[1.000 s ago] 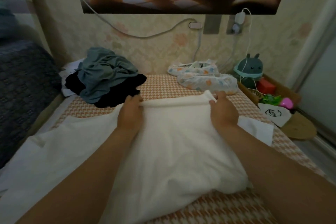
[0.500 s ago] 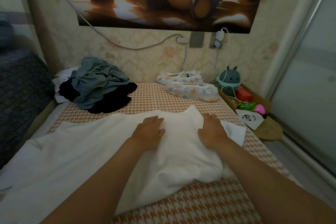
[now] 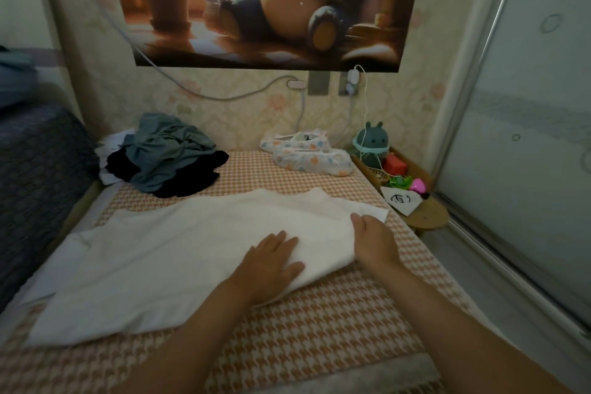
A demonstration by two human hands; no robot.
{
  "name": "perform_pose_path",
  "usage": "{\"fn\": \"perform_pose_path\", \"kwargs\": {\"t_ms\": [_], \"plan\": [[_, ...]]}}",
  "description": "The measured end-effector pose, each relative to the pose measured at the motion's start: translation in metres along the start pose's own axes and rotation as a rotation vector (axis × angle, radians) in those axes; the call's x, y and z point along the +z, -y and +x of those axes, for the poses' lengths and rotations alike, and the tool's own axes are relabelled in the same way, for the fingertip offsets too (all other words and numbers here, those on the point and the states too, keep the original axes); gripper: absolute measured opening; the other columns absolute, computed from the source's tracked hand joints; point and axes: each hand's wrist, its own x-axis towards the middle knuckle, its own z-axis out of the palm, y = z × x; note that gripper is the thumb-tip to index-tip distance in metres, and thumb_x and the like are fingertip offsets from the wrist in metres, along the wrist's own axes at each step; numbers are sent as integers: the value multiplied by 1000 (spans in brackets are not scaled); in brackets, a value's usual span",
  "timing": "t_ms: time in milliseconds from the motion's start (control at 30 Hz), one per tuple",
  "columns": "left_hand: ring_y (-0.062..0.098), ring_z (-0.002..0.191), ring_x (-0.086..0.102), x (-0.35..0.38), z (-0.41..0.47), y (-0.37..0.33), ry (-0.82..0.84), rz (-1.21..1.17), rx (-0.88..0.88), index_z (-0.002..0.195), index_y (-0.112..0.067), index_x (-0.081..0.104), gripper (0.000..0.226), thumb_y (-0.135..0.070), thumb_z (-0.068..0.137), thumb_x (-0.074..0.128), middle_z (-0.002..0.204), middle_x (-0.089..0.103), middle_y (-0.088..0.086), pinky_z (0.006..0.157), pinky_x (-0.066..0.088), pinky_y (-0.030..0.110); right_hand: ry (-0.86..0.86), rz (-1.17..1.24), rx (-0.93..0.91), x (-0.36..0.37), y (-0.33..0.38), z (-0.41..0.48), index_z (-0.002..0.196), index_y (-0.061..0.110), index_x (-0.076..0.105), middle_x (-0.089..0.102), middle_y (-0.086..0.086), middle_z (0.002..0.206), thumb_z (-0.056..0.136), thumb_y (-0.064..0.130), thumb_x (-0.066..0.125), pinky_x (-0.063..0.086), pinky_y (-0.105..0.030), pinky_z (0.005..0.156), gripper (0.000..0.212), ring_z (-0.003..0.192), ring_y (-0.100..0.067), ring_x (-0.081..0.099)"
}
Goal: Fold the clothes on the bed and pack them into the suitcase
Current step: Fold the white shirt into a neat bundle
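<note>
A large white garment point(image 3: 179, 253) lies spread across the bed point(image 3: 319, 323), which has an orange houndstooth cover. My left hand point(image 3: 271, 265) presses flat on the garment's near right part, fingers straight. At the garment's right edge rests my right hand point(image 3: 374, 241), its fingers partly tucked at the fold; whether it grips the cloth is unclear. A heap of clothes point(image 3: 166, 158), grey-green over black and white, sits at the back left of the bed. No suitcase is in view.
Two patterned shoe covers point(image 3: 307, 155) lie at the back of the bed. A wooden tray point(image 3: 412, 169) with a green toy point(image 3: 372, 142) and small items sits at the right. A dark blanket point(image 3: 35, 176) is at the left, a glass door point(image 3: 527, 137) at the right.
Both hands let go of the garment's far edge, laid it down and drew back toward me along the cloth. The head has lifted, showing more of the wall.
</note>
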Motion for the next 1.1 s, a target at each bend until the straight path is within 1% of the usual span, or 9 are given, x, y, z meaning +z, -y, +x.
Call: {"fn": "perform_pose_path", "kwargs": {"t_ms": [200,333,400,500,633,800,900,1000,1100], "plan": [[16,148,-20,13,-24,14,202,225,16,149,-48,-14,100,-94,69,24,160,-21,-9,120,-9,47,126,-481,12,-1,-35,5,113,15,60,61,-8,123,107,42,22,44,-35,88,47,109,-25,59],[19,147,-23,18,-32,16,190,263,24,144,-56,-17,90,-94,69,15,159,-24,-8,118,-11,52,179,-695,11,2,-26,-2,128,15,50,53,-9,133,102,28,42,40,-41,103,30,120,-27,53],[21,147,-23,18,-36,15,200,289,28,144,-58,-16,84,-91,73,14,159,-24,-7,117,-11,53,94,-854,-156,3,-15,-7,142,18,35,40,-14,144,97,25,46,28,-50,113,46,132,-32,40],[17,148,-17,14,-38,14,188,181,22,146,-60,-2,65,-80,85,12,161,-14,-12,119,-10,50,210,-708,-625,14,2,-20,157,24,14,4,-9,165,101,23,39,1,-47,122,61,151,-27,6],[14,150,0,5,-42,37,65,70,-61,150,-46,16,63,-69,92,9,163,5,-8,122,3,40,704,-558,-464,32,13,-37,157,36,1,-9,1,166,102,55,27,4,-46,123,65,152,-20,-4],[17,150,-9,-10,-76,73,147,209,-227,155,-36,0,62,-58,100,18,163,-11,-5,120,-3,47,554,-818,-412,45,58,-47,151,18,29,31,-12,154,99,52,28,21,-53,114,62,139,-33,32],[18,148,16,-20,-100,93,0,59,-240,152,-30,28,53,-48,103,19,161,19,-1,121,14,39,540,-753,-603,67,88,-63,154,17,25,18,-12,161,103,50,27,10,-52,120,60,148,-30,14],[36,124,51,-27,-129,127,-356,159,-392,130,-10,60,55,-34,92,27,137,54,18,101,42,53,614,-566,-765,93,120,-85,156,25,20,7,-6,166,104,48,31,5,-44,123,59,152,-23,6],[35,124,42,-40,-161,154,-363,225,-754,130,-12,47,38,-30,98,39,138,45,16,101,37,47,671,-452,-855,119,148,-114,157,32,16,1,-2,166,103,50,35,4,-42,123,60,152,-21,3]]}}
